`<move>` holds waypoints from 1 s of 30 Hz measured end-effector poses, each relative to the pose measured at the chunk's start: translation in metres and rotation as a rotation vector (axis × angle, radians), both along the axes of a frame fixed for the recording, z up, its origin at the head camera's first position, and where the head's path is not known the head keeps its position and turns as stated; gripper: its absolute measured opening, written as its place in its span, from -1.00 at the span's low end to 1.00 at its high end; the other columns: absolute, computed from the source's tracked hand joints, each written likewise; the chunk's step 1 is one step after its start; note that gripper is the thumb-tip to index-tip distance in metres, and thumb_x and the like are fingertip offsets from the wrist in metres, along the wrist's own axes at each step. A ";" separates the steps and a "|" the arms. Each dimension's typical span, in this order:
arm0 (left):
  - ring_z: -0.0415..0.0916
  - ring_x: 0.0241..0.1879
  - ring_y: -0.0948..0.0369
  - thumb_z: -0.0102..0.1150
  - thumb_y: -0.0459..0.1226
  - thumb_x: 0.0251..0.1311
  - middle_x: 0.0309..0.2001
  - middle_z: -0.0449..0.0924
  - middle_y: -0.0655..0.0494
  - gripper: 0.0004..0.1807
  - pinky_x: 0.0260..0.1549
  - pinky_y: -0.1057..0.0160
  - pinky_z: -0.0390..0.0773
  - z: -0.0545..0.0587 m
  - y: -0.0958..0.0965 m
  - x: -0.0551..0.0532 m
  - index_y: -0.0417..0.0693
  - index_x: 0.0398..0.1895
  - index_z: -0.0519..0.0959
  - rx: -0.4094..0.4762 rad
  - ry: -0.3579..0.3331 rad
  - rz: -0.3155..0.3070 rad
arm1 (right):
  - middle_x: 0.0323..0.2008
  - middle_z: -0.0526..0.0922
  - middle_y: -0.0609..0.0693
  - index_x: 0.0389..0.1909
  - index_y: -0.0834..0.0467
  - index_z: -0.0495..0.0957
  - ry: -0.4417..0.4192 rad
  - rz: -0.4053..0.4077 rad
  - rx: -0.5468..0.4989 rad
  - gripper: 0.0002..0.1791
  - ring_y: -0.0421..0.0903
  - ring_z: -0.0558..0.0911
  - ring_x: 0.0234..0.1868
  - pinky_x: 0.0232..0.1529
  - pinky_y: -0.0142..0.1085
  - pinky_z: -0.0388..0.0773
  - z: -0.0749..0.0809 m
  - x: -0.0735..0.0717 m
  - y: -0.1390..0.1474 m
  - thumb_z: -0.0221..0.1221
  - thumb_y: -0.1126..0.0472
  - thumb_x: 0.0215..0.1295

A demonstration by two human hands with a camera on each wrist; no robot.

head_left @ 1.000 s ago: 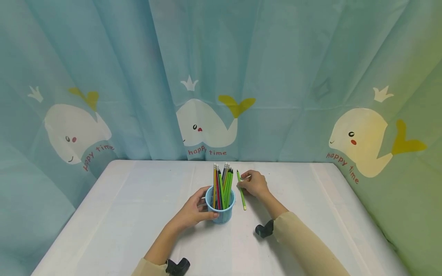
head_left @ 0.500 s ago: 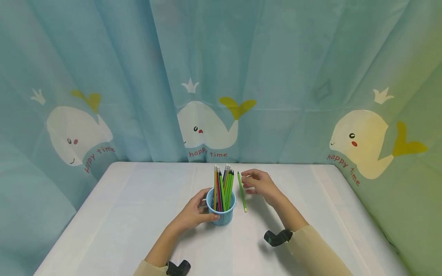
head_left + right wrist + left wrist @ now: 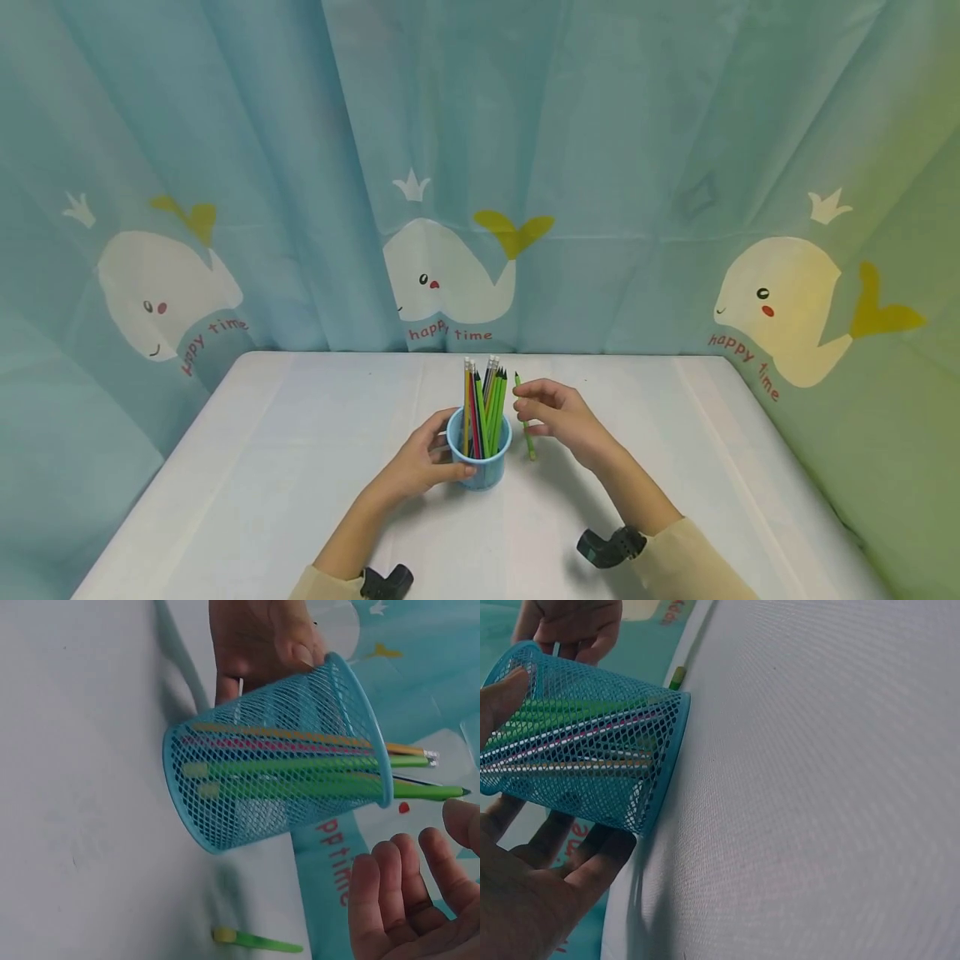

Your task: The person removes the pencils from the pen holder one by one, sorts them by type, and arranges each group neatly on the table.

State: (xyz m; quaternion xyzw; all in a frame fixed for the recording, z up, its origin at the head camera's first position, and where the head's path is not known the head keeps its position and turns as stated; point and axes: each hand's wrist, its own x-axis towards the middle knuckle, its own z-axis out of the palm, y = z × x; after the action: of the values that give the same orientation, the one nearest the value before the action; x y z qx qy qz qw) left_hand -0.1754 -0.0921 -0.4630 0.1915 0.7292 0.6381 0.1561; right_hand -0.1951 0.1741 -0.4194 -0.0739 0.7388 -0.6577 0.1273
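Observation:
A blue mesh pencil cup (image 3: 483,476) stands upright on the white table, with several pencils (image 3: 300,763) in it, mostly green ones. My left hand (image 3: 414,467) holds the cup from its left side, thumb (image 3: 504,696) and fingers at opposite sides of the mesh. To the right of the cup a single green pencil (image 3: 262,942) lies on the table, partly covered in the head view by my right hand (image 3: 564,419). The right hand hovers over it with loosely bent fingers (image 3: 365,892) and nothing between them; the right wrist view shows it apart from both pencil and cup.
The white table (image 3: 262,483) reaches back to a blue-green curtain (image 3: 622,150) printed with whales. A black wrist camera (image 3: 611,547) sits on the right forearm and another black camera (image 3: 387,582) on the left.
My right hand was at the loose green pencil, then moved off it to the right, and has now come slightly nearer the front over it. Left hand and cup stay in place.

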 end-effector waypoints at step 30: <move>0.37 0.32 -0.17 0.48 -0.35 0.04 0.36 0.35 -0.12 -0.10 0.25 -0.05 0.49 -0.002 0.000 0.001 -0.05 0.45 0.23 0.006 -0.004 -0.005 | -0.21 0.65 0.10 -0.14 0.25 0.55 0.208 -0.062 0.138 -0.79 -0.11 0.62 -0.21 -0.21 -0.10 0.72 -0.006 0.007 -0.030 0.26 0.20 0.35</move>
State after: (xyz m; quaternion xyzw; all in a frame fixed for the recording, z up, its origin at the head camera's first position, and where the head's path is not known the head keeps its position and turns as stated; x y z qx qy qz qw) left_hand -0.1747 -0.0923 -0.4646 0.1925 0.7264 0.6404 0.1585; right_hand -0.1883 0.1443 -0.4255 -0.1098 0.7933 -0.5978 0.0342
